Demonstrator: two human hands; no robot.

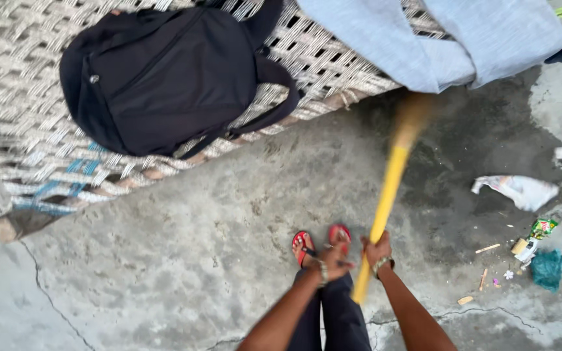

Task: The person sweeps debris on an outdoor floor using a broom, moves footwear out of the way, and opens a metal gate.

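Two hands point(359, 257), one yellow broomstick point(388, 188)

Both forearms bare, no sleeves in view. Left hand point(334, 261): beaded bracelet at the wrist, blurred, maybe pale beads. Right hand point(377, 250): band on wrist with greenish-gold look. Dark trousers point(339, 318), navy or black. Red flip-flops point(320, 242) with dark straps on both feet.

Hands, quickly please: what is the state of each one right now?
Left hand: empty, fingers loosely spread, beside the yellow stick, not gripping it.
Right hand: closed around the yellow stick.
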